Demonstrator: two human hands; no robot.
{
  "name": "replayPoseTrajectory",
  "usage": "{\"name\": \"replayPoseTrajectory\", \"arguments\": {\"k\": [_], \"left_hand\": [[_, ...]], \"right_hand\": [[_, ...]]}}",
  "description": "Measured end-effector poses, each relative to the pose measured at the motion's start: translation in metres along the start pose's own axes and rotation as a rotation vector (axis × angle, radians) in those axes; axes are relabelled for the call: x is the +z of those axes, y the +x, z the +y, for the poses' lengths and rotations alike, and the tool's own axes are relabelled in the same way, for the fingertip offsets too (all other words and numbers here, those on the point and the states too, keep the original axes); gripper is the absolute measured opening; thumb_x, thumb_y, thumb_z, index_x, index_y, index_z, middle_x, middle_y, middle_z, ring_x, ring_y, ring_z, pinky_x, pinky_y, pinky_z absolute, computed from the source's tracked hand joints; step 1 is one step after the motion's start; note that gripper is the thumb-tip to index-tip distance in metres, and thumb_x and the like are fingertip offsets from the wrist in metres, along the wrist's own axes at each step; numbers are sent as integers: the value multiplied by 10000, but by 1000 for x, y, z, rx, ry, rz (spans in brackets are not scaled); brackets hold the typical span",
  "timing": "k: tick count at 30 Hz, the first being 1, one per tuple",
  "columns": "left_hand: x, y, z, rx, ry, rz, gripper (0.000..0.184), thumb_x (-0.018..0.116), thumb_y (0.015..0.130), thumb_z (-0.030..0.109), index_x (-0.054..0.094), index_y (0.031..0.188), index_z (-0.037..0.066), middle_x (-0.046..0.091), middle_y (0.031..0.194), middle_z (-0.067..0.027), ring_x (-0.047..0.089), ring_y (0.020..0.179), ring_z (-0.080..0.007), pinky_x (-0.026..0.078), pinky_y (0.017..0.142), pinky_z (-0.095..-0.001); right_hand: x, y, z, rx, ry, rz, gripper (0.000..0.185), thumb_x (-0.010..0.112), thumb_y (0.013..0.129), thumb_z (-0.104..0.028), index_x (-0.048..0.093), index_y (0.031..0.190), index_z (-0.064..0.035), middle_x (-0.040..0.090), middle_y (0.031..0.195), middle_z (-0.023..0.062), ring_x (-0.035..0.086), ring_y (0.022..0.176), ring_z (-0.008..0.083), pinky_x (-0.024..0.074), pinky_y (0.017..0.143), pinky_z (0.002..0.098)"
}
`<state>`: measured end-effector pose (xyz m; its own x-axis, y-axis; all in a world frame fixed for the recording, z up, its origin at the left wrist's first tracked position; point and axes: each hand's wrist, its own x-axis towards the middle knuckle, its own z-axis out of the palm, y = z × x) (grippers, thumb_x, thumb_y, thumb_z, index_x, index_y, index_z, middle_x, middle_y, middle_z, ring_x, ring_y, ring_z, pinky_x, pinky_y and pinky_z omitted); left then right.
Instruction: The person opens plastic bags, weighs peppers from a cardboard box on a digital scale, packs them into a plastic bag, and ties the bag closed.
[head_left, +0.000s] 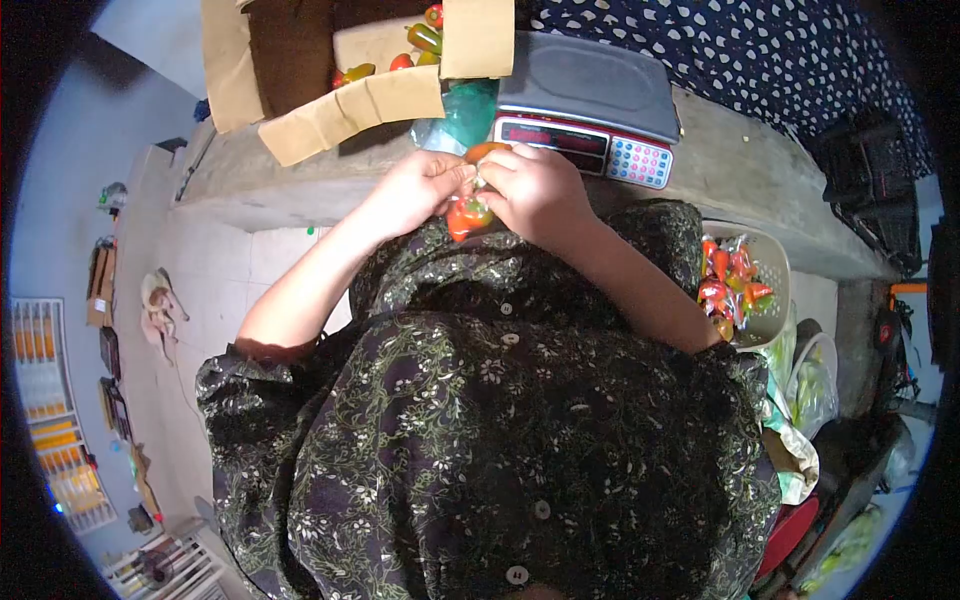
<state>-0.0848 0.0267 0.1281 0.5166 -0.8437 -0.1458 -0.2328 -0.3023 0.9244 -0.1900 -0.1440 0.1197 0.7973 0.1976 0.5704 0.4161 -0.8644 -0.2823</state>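
My left hand (432, 184) and my right hand (540, 192) meet in front of my lap, fingers closed on a small clear plastic bag of peppers (466, 219). Red and green show through the plastic below my fingers. An orange-brown pepper (487, 152) shows just above the fingertips; whether it is in the same bag I cannot tell. Behind my hands lies a green plastic bag (470, 112). An open cardboard box (350, 110) with several red and green peppers (424, 40) stands at the back left.
A digital scale (590, 85) sits on the concrete ledge (740, 150) beyond my right hand. At my right side is a pale basket (771, 275) of bagged peppers (735, 280). Farther right, a clear bag (815, 385) holds green produce. A patterned dark cloth (740, 50) covers the back right.
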Motion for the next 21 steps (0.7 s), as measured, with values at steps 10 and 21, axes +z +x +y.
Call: {"name": "replayPoseTrajectory", "arguments": {"k": [10,21], "left_hand": [[38,-11,10,-40,-485,62,270,476,949,218,557,778,27,576,699,-18,552,647,-165,442,649,-303],[29,-24,26,456,240,518,113,628,778,97,606,889,103,595,898,-28,566,890,-221,401,842,-332]], "right_hand": [[17,-1,11,317,267,-12,192,657,721,-178,610,844,-39,602,747,141,617,652,320,488,597,406],[-42,17,-11,88,994,-173,309,444,908,-66,540,1191,11,582,1182,142,529,1137,226,370,997,306]]}}
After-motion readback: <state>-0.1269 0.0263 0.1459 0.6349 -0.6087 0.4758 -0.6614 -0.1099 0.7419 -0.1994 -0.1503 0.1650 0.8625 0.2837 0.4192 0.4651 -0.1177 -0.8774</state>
